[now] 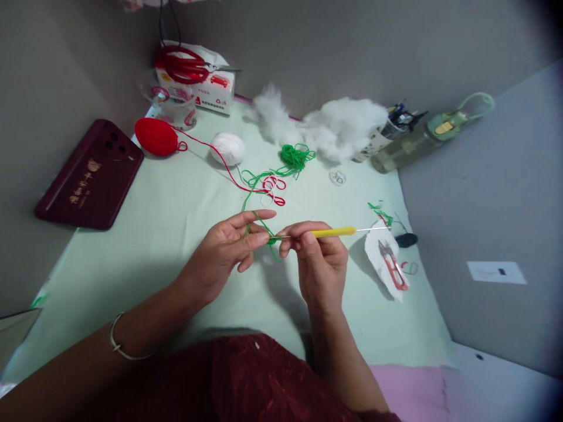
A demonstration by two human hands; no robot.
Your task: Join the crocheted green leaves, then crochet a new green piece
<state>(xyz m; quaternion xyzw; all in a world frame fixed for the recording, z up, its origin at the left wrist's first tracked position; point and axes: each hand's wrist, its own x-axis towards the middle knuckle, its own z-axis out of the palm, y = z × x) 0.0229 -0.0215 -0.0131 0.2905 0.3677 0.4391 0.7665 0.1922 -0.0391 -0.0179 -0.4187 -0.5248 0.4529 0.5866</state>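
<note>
My left hand (pixel 229 246) pinches a strand of green yarn (pixel 259 225) between thumb and fingers above the pale green table (pixel 153 234). My right hand (pixel 314 255) grips a crochet hook with a yellow handle (pixel 334 232), its tip meeting the green yarn at my left fingertips. The strand runs back to a loose green yarn pile (pixel 295 157). A silver bangle (pixel 121 346) circles my left wrist.
A red yarn ball (pixel 156 136) and a white ball (pixel 227 147) lie at the back, with white stuffing (pixel 338 126). Red scissors (pixel 185 65) rest on a box. Small red snips (pixel 393 265) lie on paper at the right. A dark red phone (pixel 90 174) lies at left.
</note>
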